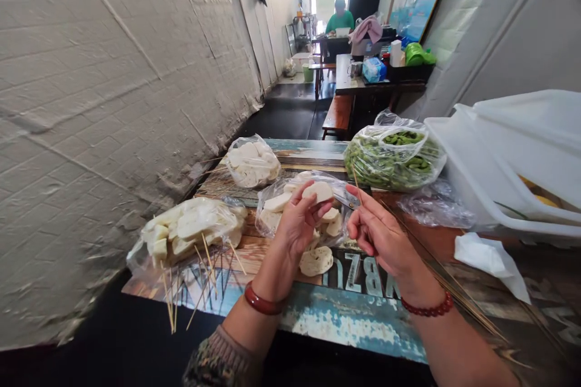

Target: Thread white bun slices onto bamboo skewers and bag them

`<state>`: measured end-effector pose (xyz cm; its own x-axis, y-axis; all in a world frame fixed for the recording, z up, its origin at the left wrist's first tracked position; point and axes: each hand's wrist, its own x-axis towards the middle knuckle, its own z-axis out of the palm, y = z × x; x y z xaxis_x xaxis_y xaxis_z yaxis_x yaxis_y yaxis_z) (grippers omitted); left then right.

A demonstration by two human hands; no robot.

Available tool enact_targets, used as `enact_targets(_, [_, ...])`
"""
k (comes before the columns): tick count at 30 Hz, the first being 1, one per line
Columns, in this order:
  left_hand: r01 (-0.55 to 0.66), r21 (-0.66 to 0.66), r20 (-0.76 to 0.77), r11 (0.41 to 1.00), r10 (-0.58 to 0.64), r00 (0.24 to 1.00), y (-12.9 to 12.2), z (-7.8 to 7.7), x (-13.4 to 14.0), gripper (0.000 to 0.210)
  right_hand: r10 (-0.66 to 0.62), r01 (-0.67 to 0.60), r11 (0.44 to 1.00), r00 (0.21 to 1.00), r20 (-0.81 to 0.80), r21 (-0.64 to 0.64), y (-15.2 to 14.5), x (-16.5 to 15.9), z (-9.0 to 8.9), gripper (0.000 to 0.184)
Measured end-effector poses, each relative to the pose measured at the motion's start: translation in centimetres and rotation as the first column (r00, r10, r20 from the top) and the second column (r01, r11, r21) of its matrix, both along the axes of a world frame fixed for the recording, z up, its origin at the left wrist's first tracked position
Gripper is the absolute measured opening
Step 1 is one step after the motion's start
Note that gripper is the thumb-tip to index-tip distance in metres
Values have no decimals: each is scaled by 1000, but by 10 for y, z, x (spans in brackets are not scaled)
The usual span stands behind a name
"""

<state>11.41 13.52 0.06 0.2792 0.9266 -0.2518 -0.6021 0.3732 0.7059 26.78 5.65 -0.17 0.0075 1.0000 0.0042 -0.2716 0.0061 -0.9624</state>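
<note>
My left hand (295, 224) pinches a white, bread-like slice (319, 192) between thumb and fingers. Just to its right, my right hand (384, 236) is closed on a thin bamboo skewer (355, 176) that points upward, apart from the slice. A greyish, metal-looking piece beside the right fingertips is too unclear to name. Beneath both hands lies an open clear bag (269, 208) of similar slices. One loose pitted slice (316, 261) rests on the table in front of it. At left, skewers (209, 263) stick out from a bag of pale pieces (200, 225) over the table edge.
Another bag of white slices (253, 163) sits farther back. A bag of green pods (394, 157) and white plastic tubs (467, 163) stand at right, near a white tissue (490, 260) and loose skewers (469, 302). A person in green (341, 21) sits at a far table.
</note>
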Motion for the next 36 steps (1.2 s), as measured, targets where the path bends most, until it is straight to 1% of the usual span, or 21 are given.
enact_targets(4, [-38, 9, 42, 999, 38, 998, 0, -3, -4, 21, 19, -18, 999, 999, 46, -35, -2, -6, -6, 33])
enact_targets(6, [-46, -2, 70, 999, 46, 996, 1, -4, -6, 15, 6, -2, 999, 993, 121, -33, -2, -8, -9, 29])
enact_targets(7, [-50, -14, 81, 999, 51, 995, 1, -4, -7, 12, -9, 11, 1000, 982, 190, -5, -1, -8, -11, 27])
enact_targets(9, [-55, -41, 98, 998, 59, 993, 1, -3, -8, 9, -80, 34, 991, 923, 375, 127, 0, -9, -12, 25])
enact_targets(11, [-61, -52, 110, 997, 67, 992, 1, -2, -8, 9, -200, 38, 954, 818, 539, 297, 1, -10, -11, 22])
enact_targets(13, [-59, -48, 123, 997, 65, 990, 0, 0, -9, 11, -298, 24, 911, 728, 618, 411, 1, -11, -10, 22])
enact_targets(15, [-65, -36, 135, 997, 70, 988, 0, 1, -11, 13, -324, 6, 896, 692, 646, 443, -1, -12, -8, 23])
enact_targets(16, [-69, -29, 141, 997, 73, 987, 0, 2, -12, 14, -311, -10, 899, 689, 655, 438, -2, -13, -8, 25])
enact_targets(18, [-87, -14, 150, 996, 88, 985, 0, 2, -15, 15, -246, -56, 916, 701, 670, 396, -5, -14, -8, 35])
enact_targets(20, [-101, -6, 155, 995, 101, 983, 0, 2, -17, 14, -147, -124, 932, 729, 669, 340, -8, -17, -9, 49])
enact_targets(21, [-106, -4, 158, 994, 105, 982, 0, 1, -18, 13, -91, -160, 936, 748, 657, 312, -9, -18, -11, 53])
enact_targets(23, [-105, -1, 157, 994, 104, 982, 0, 1, -19, 14, -8, -201, 942, 787, 616, 270, -10, -20, -15, 52])
enact_targets(24, [-102, -3, 153, 995, 101, 983, -1, 1, -19, 15, 11, -198, 948, 803, 596, 250, -11, -21, -18, 50])
enact_targets(26, [-94, -12, 140, 995, 95, 986, -2, 1, -18, 18, 4, -153, 965, 819, 574, 212, -11, -22, -23, 45])
enact_targets(29, [-80, -36, 121, 996, 84, 989, -3, 1, -17, 25, -35, -91, 978, 812, 583, 185, -11, -23, -25, 42])
enact_targets(31, [-70, -41, 122, 997, 75, 990, -4, 2, -17, 27, -58, -80, 977, 796, 602, 200, -11, -24, -23, 42])
enact_targets(36, [-59, -42, 120, 997, 63, 991, -5, 3, -17, 22, -113, -73, 964, 759, 641, 256, -11, -26, -17, 41])
